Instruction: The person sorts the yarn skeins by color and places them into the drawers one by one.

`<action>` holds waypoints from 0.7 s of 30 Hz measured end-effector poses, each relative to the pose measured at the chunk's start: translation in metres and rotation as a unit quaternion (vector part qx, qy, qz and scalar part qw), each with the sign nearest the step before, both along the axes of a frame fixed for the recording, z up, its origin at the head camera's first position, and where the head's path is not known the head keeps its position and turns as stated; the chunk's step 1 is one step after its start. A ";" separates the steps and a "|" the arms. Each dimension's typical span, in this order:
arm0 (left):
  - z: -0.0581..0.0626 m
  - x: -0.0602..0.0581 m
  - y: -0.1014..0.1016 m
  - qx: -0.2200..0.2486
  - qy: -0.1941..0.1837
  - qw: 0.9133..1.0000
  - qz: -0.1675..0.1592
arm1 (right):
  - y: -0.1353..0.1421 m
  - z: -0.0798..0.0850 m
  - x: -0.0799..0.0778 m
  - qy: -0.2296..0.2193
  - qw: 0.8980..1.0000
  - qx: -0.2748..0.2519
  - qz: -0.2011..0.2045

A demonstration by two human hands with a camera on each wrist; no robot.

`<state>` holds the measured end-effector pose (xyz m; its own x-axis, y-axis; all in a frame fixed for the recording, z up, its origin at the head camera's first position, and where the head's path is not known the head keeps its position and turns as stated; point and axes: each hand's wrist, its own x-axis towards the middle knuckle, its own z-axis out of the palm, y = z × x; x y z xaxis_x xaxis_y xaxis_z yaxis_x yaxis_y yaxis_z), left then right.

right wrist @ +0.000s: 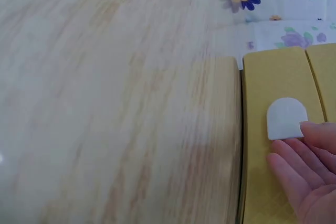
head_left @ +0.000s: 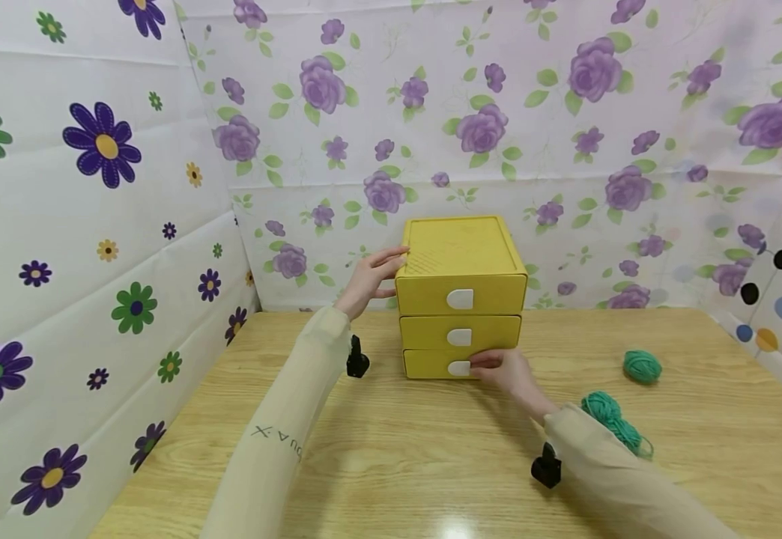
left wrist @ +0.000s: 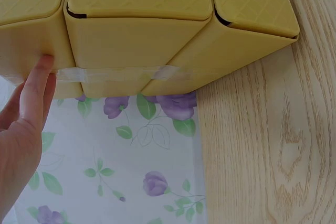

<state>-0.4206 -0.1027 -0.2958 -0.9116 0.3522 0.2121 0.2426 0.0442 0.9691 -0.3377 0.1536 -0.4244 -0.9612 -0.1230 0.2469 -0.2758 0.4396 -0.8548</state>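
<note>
A yellow three-drawer cabinet [head_left: 460,296] stands on the wooden table, its drawers looking closed in the head view. Each drawer front bears a white rounded handle. My left hand [head_left: 369,281] rests against the cabinet's upper left side, and in the left wrist view its extended fingers [left wrist: 38,90] touch the side wall. At the bottom drawer, my right hand [head_left: 508,373] is at the white handle [right wrist: 287,119]. Its thumb and fingertips pinch that handle's edge in the right wrist view.
Two bundles of green yarn lie to the right: a round ball [head_left: 643,367] and a longer skein [head_left: 612,421] beside the right sleeve. A floral sheet [head_left: 337,187] hangs behind the cabinet, and a flower-patterned one [head_left: 81,224] hangs at the left. Clear tape [left wrist: 121,75] crosses the cabinet's side.
</note>
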 end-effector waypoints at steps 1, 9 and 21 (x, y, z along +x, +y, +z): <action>0.000 0.000 0.000 0.000 0.002 1.000 0.002 | 0.000 0.000 0.000 0.004 1.000 0.000 -0.001; 0.000 0.002 0.002 -0.004 0.009 1.000 0.015 | -0.003 -0.002 -0.002 -0.032 0.997 -0.071 0.006; 0.000 0.003 0.001 -0.010 0.013 1.000 0.009 | -0.003 -0.002 0.000 -0.046 0.996 -0.075 0.015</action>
